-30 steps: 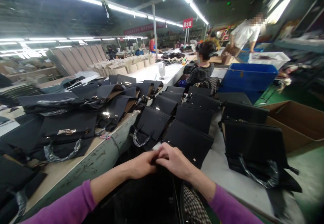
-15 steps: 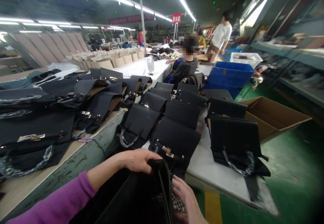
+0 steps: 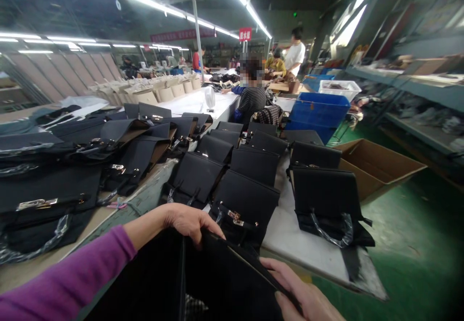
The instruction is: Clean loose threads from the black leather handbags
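A black handbag [image 3: 217, 287] fills the bottom middle of the head view, held up close to me. My left hand [image 3: 188, 222] grips its top edge, fingers curled over the rim. My right hand [image 3: 300, 294] holds the bag's lower right edge, thumb on top. Just beyond my hands stands another black handbag [image 3: 248, 205] with a gold clasp, on a white table [image 3: 300, 246].
Rows of black handbags [image 3: 253, 164] cover the white table ahead, and more lie on the long bench [image 3: 90, 217] to the left. A cardboard box [image 3: 373, 166] and a blue bin [image 3: 319, 110] stand right on the green floor. A seated person [image 3: 252, 101] works further back.
My hands, together at first, have parted. The left keeps the top edge while the right has dropped to the bag's lower right edge. The bag has risen and opened toward me.
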{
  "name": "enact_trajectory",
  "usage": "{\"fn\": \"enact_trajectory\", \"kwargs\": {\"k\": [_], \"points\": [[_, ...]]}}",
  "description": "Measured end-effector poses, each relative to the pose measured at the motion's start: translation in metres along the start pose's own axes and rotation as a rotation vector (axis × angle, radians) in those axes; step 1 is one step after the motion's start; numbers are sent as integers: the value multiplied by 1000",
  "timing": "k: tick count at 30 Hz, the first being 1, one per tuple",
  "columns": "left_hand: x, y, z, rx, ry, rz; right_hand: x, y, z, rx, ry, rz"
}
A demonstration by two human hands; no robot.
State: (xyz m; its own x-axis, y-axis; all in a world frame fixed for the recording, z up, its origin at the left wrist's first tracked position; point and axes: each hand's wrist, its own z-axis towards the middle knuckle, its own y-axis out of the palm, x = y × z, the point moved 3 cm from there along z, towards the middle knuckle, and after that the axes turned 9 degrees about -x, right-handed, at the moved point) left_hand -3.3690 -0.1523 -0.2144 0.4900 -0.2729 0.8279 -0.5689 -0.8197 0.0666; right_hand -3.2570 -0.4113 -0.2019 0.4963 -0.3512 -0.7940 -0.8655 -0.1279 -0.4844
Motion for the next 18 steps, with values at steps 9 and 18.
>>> {"fn": "enact_trajectory", "kwargs": {"k": [9, 18], "points": [[7, 22, 5, 317, 107, 223, 36, 17, 0, 170, -39, 13], [32, 32, 11, 407, 78, 672, 24, 11, -2, 146, 42, 220]]}}
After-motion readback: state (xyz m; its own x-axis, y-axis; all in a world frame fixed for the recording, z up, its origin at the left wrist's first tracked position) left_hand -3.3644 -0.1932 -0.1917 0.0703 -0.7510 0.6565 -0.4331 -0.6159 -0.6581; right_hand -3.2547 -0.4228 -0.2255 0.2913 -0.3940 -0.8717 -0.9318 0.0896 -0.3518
